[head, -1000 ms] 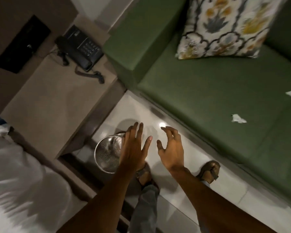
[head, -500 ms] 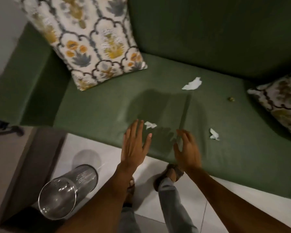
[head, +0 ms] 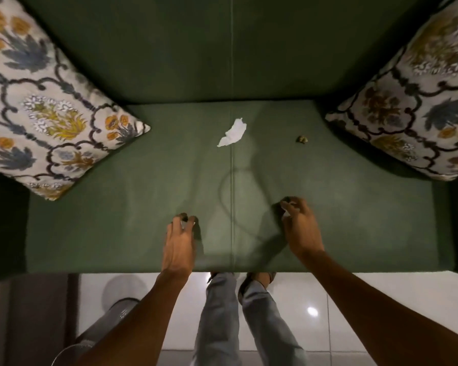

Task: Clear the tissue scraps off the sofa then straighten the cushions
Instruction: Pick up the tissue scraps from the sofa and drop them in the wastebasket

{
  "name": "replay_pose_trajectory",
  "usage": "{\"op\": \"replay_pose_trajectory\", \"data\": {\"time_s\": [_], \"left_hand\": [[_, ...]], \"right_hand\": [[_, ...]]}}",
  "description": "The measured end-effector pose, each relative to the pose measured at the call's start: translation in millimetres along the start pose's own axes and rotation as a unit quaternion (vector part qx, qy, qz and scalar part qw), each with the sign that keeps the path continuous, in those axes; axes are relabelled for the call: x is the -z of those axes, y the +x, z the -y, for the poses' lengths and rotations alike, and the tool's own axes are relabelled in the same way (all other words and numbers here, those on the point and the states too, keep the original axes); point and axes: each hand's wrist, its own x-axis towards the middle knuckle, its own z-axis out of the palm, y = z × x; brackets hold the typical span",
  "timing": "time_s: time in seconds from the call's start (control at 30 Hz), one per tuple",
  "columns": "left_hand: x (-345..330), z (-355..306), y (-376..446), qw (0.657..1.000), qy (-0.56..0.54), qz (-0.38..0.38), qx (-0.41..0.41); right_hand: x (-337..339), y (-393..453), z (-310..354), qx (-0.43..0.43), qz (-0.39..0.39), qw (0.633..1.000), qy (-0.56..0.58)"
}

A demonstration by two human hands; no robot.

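Left hand (head: 179, 245) fingers (head: 183, 218) pinching small tissue scrap (head: 184, 222) against sofa seat (head: 132, 207). Right hand (head: 300, 229) fingers (head: 288, 203) closing on second scrap (head: 286, 213). Larger tissue piece (head: 232, 133) lying well beyond both hands, mid-seat. Patterned cushions (head: 45, 107) leaning at corners.

Floor (head: 381, 291): glossy white tiles, thin grout lines, running along the 6 o'clock edge of frame. One small bright glare spot (head: 312, 311) at about 5 o'clock, a lamp reflected in the tile. Light dim and warm overall. At 7 o'clock a metal mesh bin (head: 101, 331) stands on the floor, its round shadow on the tile just behind it. Dark brown panel (head: 37, 318) at 8 o'clock beside the bin; what it belongs to cannot be told.
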Motion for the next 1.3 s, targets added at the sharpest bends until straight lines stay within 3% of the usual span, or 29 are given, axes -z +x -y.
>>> {"op": "replay_pose_trajectory", "data": {"time_s": [0.1, 0.23, 0.43, 0.57, 0.73, 0.97, 1.2, 1.3], "left_hand": [[-3.5, 1.8, 9.4, 0.998, -0.053, 0.001, 0.022], [10.9, -14.1, 36.0, 0.996, -0.087, 0.021, -0.030], [51.5, -92.1, 117.6, 0.981, -0.141, -0.069, -0.110], [70.7, -127.0, 173.5, 0.975, -0.119, -0.119, -0.147], [59.5, -135.2, 208.3, 0.981, -0.066, -0.063, -0.172], [26.4, -92.7, 130.3, 0.980, -0.140, -0.061, -0.127], [25.2, -38.2, 31.1, 0.973, -0.221, -0.070, 0.016], [31.2, -19.1, 2.5, 0.947, -0.286, -0.107, 0.098]], "right_hand": [[0.3, 9.1, -5.2, -0.021, 0.005, 1.000, 0.023], [9.0, 24.3, 0.9, -0.039, 0.004, 0.998, 0.057], [49.4, 77.8, 29.8, -0.026, -0.114, 0.981, 0.153], [68.8, 119.2, 41.3, -0.027, -0.138, 0.981, 0.131], [73.8, 148.3, 38.0, -0.029, -0.099, 0.993, 0.051], [52.1, 113.4, 35.5, 0.036, -0.057, 0.998, 0.019], [-11.6, 28.8, 95.0, 0.110, 0.005, 0.990, 0.089], [-42.1, -0.1, 132.2, 0.142, 0.035, 0.986, 0.084]]}}
